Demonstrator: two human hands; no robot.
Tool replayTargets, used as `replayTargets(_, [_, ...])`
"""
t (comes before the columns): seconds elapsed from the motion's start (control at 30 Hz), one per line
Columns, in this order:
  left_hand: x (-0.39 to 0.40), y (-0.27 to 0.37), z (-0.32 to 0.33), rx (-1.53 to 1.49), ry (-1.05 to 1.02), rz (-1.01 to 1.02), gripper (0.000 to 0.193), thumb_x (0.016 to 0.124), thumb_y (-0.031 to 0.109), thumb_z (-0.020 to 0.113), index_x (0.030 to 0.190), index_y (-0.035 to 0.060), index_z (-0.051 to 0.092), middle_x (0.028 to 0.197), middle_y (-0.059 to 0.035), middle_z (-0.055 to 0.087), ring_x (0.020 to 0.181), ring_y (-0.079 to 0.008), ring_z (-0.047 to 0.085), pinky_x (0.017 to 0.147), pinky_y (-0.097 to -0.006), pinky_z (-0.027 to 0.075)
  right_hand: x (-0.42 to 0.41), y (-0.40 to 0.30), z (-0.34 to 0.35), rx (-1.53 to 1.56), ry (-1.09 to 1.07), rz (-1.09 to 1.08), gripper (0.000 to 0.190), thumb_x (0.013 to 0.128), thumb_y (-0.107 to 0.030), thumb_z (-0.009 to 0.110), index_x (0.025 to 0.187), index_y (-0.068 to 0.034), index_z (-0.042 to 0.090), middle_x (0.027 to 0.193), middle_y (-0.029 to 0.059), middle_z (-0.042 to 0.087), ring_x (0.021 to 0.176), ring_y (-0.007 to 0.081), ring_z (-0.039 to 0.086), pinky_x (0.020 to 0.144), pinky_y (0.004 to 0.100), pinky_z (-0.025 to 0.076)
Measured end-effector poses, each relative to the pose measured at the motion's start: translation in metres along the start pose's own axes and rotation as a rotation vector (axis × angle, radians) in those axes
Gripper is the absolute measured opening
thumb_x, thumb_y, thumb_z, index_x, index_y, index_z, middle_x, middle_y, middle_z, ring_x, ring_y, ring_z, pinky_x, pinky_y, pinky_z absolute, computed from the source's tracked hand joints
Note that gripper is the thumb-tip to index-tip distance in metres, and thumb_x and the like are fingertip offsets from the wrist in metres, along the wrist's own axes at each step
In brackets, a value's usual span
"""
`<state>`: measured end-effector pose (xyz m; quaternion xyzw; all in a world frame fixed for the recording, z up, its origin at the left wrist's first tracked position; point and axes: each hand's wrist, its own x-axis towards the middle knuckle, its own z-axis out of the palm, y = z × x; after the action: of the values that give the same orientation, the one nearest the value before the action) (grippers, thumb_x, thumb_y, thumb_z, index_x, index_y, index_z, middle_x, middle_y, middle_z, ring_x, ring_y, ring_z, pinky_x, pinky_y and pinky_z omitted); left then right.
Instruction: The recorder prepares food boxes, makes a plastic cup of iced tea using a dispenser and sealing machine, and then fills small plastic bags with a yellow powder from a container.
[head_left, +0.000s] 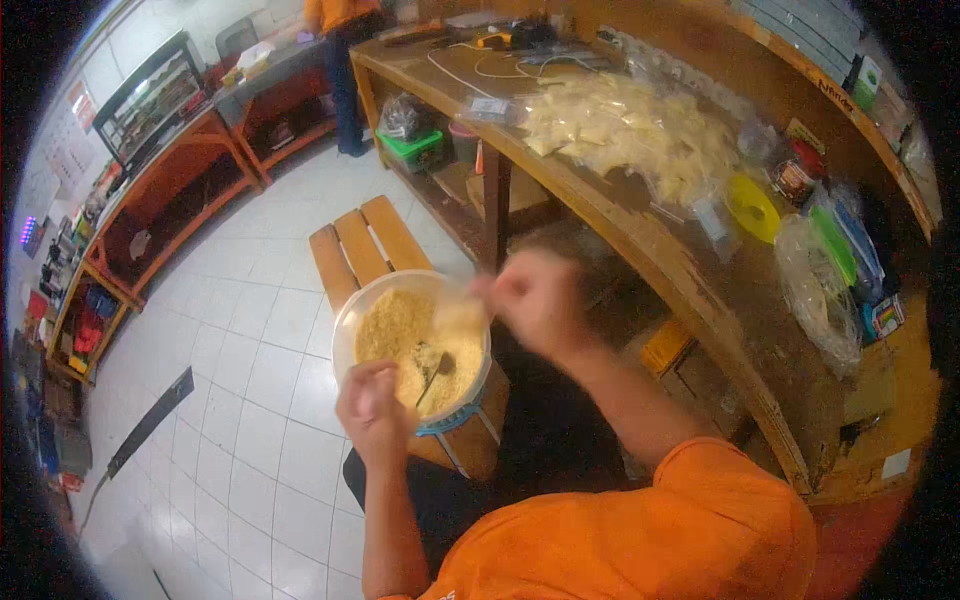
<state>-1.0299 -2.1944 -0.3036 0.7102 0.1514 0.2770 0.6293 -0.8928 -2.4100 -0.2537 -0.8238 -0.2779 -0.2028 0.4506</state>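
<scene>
A round plastic tub (346, 330) holds yellow, crumbly powder (394, 319). A small dark spoon (445, 365) rests in the powder, its handle slanting down to the left. Over the tub's right rim, my right hand (540, 300) is blurred by motion, its fingers pinching a small pale packet (459, 319) that looks like clear plastic. My left hand (375, 409) is at the tub's near left rim with curled fingers; whether something thin is between them is too blurred to tell. Under the tub is a slatted wooden bench (371, 232).
To the right, a long wooden workbench (622, 217) bears a heap of filled clear packets (630, 131), a yellow plastic dish (752, 210) and crumpled plastic bags (814, 277). Another person (345, 67) stands at the back. White floor tiles (247, 375) lie left, beside orange shelving (180, 202).
</scene>
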Motion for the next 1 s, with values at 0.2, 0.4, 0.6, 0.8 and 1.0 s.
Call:
replayTargets(0.2, [0.0, 0.002, -0.01, -0.891, -0.112, -0.429, 0.049, 0.088, 0.023, 0.063, 0.13, 0.0041, 0.047, 0.113, -0.0157, 0.062, 0.071, -0.0225, 0.06, 0.066, -0.034, 0.054, 0.004, 0.044, -0.009, 0.637, 0.49, 0.249, 0.033, 0.091, -0.011, 0.076, 0.119, 0.0, 0.063, 0.101, 0.0064, 0.068, 0.083, 0.0123, 0.064, 0.076, 0.0289, 0.055])
replayTargets(0.4, [-0.016, 0.017, 0.003, -0.037, -0.311, -0.048, 0.023, 0.097, 0.008, 0.062, 0.116, -0.006, 0.063, 0.099, -0.0171, 0.073, 0.082, -0.0203, 0.073, 0.073, -0.0301, 0.058, -0.051, -0.042, 0.026, 0.235, -0.365, -0.142, 0.036, 0.086, -0.016, 0.077, 0.118, -0.002, 0.069, 0.108, 0.0196, 0.069, 0.096, 0.0356, 0.068, 0.086, 0.0402, 0.054])
replayTargets(0.6, [-0.017, 0.005, -0.003, 0.059, -0.233, 0.035, 0.025, 0.098, 0.005, 0.062, 0.121, -0.0019, 0.061, 0.09, -0.0115, 0.072, 0.078, -0.0161, 0.071, 0.07, -0.0288, 0.057, -0.049, -0.034, 0.044, 0.226, -0.543, -0.153, 0.021, 0.089, -0.012, 0.072, 0.107, -0.002, 0.071, 0.098, 0.0197, 0.069, 0.093, 0.0362, 0.068, 0.083, 0.0412, 0.054])
replayTargets(0.8, [-0.012, 0.007, -0.008, 0.205, -0.008, 0.269, 0.007, 0.094, 0.003, 0.066, 0.098, -0.0013, 0.062, 0.082, -0.0048, 0.061, 0.074, -0.0146, 0.057, 0.069, -0.0281, 0.047, -0.039, -0.016, 0.047, 0.212, -0.153, 0.08, 0.01, 0.088, -0.01, 0.073, 0.091, -0.001, 0.073, 0.086, 0.0168, 0.07, 0.075, 0.0331, 0.07, 0.067, 0.0393, 0.054])
replayTargets(1.0, [-0.015, -0.005, -0.002, 0.299, -0.168, 0.205, 0.018, 0.089, 0.005, 0.073, 0.077, -0.0019, 0.061, 0.079, -0.0075, 0.062, 0.073, -0.016, 0.056, 0.07, -0.0302, 0.046, -0.067, -0.031, 0.06, 0.247, -0.226, -0.017, 0.01, 0.085, -0.008, 0.074, 0.092, -0.001, 0.073, 0.082, 0.0152, 0.068, 0.072, 0.031, 0.068, 0.065, 0.0382, 0.054])
